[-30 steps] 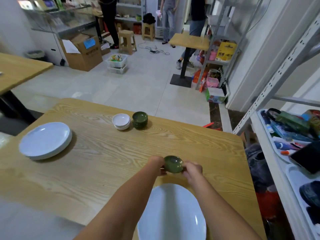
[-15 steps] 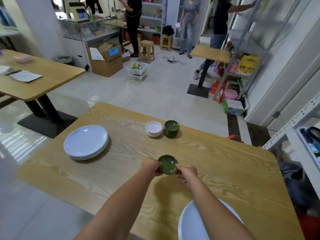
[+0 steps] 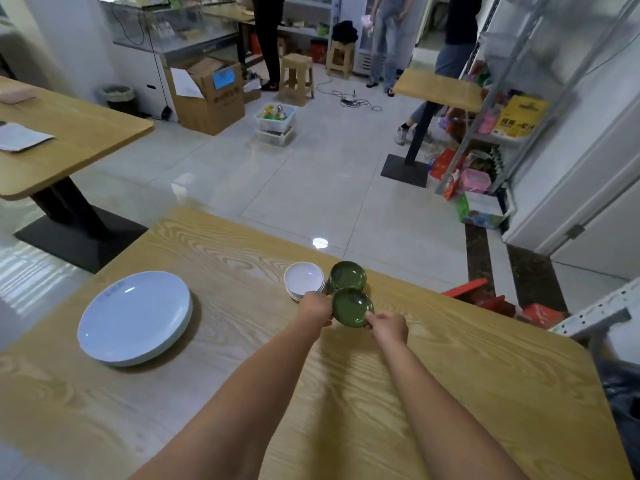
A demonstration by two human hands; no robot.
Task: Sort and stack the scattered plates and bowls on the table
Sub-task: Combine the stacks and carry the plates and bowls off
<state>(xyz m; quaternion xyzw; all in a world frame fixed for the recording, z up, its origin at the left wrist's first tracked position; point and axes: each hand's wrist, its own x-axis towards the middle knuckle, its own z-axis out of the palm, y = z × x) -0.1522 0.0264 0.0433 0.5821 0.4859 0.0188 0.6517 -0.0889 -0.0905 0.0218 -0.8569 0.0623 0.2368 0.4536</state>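
A small green bowl [image 3: 351, 307] is held above the wooden table [image 3: 485, 393] between both hands. My left hand [image 3: 314, 308] grips its left rim and my right hand [image 3: 388, 327] pinches its right rim. Just behind it, near the table's far edge, stands a stack of green bowls [image 3: 347, 276], with a stack of small white bowls [image 3: 304, 280] touching its left side. A stack of large white plates [image 3: 134, 317] lies on the table's left part.
Beyond the table's far edge is tiled floor, with another wooden table [image 3: 62, 133] at the left. A metal shelf rack [image 3: 519, 98] with boxes lines the right wall. People stand at the back beside stools and a cardboard box [image 3: 207, 95].
Both hands have carried the green bowl away from me toward the green stack. The camera has tilted up, and the white plate near me has left the view.
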